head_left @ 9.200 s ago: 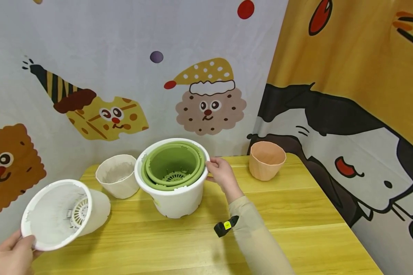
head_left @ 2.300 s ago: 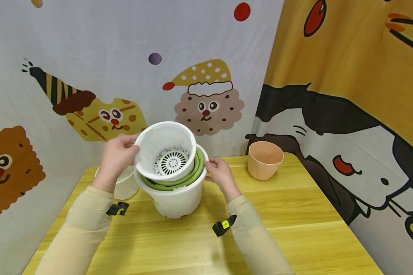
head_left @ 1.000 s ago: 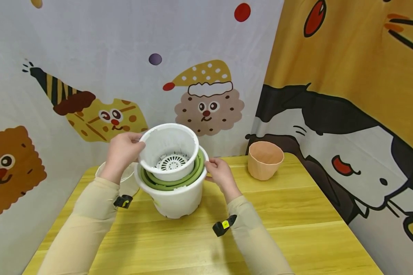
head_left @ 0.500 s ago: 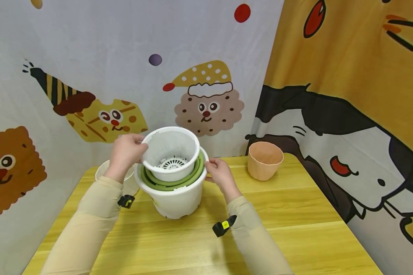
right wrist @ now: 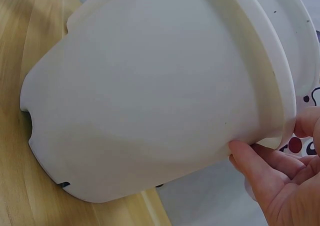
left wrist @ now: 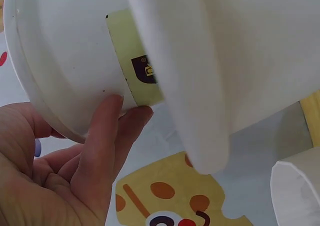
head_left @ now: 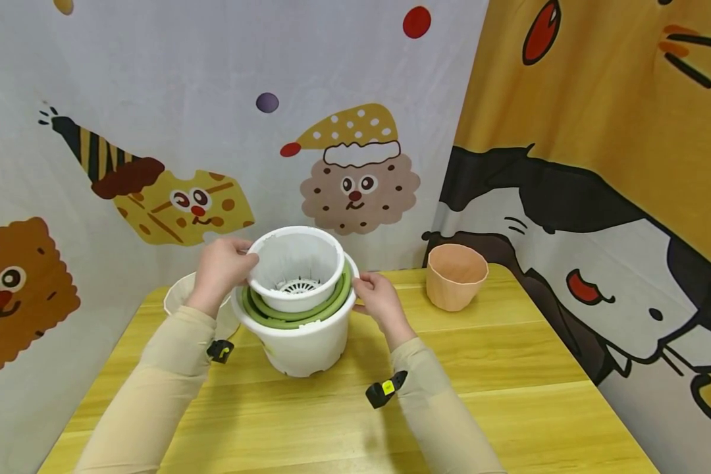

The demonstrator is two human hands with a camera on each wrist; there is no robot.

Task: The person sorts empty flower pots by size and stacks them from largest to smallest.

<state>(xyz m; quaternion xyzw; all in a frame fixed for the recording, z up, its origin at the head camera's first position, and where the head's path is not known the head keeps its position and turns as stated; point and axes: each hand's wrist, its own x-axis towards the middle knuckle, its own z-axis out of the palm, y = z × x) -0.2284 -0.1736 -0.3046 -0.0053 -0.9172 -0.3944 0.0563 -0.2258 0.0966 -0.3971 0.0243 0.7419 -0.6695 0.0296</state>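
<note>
My left hand (head_left: 219, 271) pinches the left rim of a white plastic flowerpot (head_left: 299, 260) with a slotted bottom. Its lower part sits inside two nested green pots (head_left: 290, 321), which stand within a larger white pot (head_left: 305, 349). In the left wrist view, the thumb is over the rim of the held flowerpot (left wrist: 65, 61) and the fingers lie along its outer wall, near a yellow-green label (left wrist: 132, 56). My right hand (head_left: 385, 304) grips the right rim of the larger white pot (right wrist: 150, 101), which stands upright on the table.
Behind my left forearm, partly hidden, stands a cream faceted pot (head_left: 180, 293). A peach faceted pot (head_left: 457, 276) is at the table's back right. The wooden table (head_left: 308, 428) ends against a printed curtain (head_left: 355, 59).
My left hand has brought the white flowerpot from the left over the stack and lowered it into the green pots, sinking slightly further in the last second. The right hand keeps its hold.
</note>
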